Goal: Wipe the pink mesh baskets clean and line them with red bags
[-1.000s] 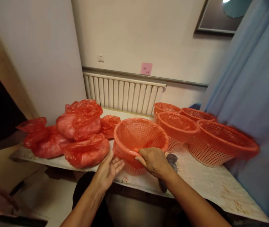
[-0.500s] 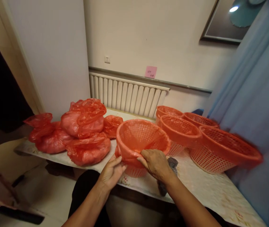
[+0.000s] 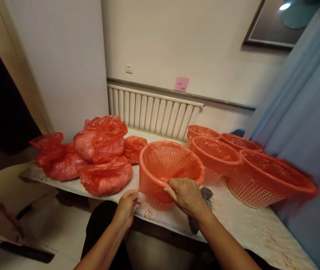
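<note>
In front of me stands an orange-red plastic basket point(image 3: 154, 204) with a lattice wall. A thin red plastic bag point(image 3: 160, 165) lines it and is folded out over the rim. My right hand point(image 3: 188, 197) is closed on the near right rim, thumb outside and fingers inside, gripping basket and bag together. At the basket's lower left, my left hand point(image 3: 127, 206) is closed in a pinch on the overhanging edge of the bag, which looks drawn taut there. A dark grey crumpled cloth point(image 3: 206, 197) lies partly hidden behind my right wrist.
Several similar bag-lined baskets point(image 3: 255, 187) stand to the right beside a blue curtain point(image 3: 303, 123). Several filled red plastic bags point(image 3: 106, 178) are heaped at left. The table point(image 3: 241, 228) has a patterned cover; a radiator point(image 3: 148, 110) is behind it.
My left hand has moved down and left from the basket's side, fingers now closed, and the bag's edge there hangs smoother. My right hand stays on the rim. The view has shifted slightly.
</note>
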Demonstrator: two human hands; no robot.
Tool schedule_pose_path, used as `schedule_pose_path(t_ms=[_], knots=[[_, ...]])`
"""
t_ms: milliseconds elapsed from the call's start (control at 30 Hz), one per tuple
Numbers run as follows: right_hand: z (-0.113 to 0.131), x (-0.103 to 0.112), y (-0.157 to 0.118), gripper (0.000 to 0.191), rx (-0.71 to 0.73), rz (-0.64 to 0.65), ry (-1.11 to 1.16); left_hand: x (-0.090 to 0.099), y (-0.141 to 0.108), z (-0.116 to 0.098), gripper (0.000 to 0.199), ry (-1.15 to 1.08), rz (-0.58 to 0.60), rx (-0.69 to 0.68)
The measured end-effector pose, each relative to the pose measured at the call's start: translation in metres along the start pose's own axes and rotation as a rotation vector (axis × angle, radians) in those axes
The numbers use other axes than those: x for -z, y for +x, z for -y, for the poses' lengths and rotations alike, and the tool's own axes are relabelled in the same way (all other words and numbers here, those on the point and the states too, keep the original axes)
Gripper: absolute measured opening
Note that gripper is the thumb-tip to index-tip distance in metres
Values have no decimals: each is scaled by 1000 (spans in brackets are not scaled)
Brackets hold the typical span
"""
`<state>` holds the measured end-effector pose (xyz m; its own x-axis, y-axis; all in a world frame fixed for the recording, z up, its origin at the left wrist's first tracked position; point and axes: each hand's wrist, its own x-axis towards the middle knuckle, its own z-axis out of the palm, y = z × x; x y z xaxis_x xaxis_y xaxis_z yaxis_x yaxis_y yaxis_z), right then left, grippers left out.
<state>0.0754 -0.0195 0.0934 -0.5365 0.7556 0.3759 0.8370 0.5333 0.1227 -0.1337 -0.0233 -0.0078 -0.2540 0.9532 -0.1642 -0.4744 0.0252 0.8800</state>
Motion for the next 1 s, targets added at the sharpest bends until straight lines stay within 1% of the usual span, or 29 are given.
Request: schedule_pose_path(t_ms=[67,100,133,167,233,267,300,333,367,400,500,567,667,733,800,867,933,1000], knots=[[0,0,0,35,2,-1,-2,-1,-6,-11,7,71,-106,-156],[0,0,0,35,2,-2,-4,-4,-10,-17,6,121,-125,-255],[0,1,1,35,0,-4,-4,-8,-15,-25,8,170,-114,-342],[0,1,1,36,0,-6,-2,-14,-19,-32,12,240,-73,-456],[0,1,1,36,6,-11,14,-28,-27,-43,26,600,176,-905],[0,1,1,36,9,-17,25,-35,-29,-47,31,751,309,-1062],[0,0,1,35,14,-24,36,-42,-30,-50,35,890,430,-1190],[0,0,1,34,21,-34,46,-48,-29,-51,37,989,516,-1256],[-1,-1,0,33,30,-44,53,-53,-28,-51,35,1063,571,-1281],[-2,-2,-1,32,42,-55,57,-56,-25,-51,32,1118,601,-1283],[-9,-6,-5,33,98,-81,55,-60,-16,-49,25,1234,624,-1250],[-19,-8,-8,38,143,-94,47,-59,-10,-48,29,1285,624,-1258],[-44,-11,-16,47,198,-121,56,-56,0,-49,34,1301,606,-1300],[-64,-13,-22,53,199,-156,103,-52,8,-52,36,1287,612,-1319],[-82,-15,-27,55,187,-203,166,-48,19,-59,37,1273,646,-1331],[-94,-18,-31,53,185,-247,205,-44,28,-68,36,1277,702,-1332],[-95,-21,-31,49,176,-279,198,-40,35,-77,32,1296,741,-1320],[-86,-25,-29,45,142,-299,162,-40,34,-84,26,1315,741,-1304]])
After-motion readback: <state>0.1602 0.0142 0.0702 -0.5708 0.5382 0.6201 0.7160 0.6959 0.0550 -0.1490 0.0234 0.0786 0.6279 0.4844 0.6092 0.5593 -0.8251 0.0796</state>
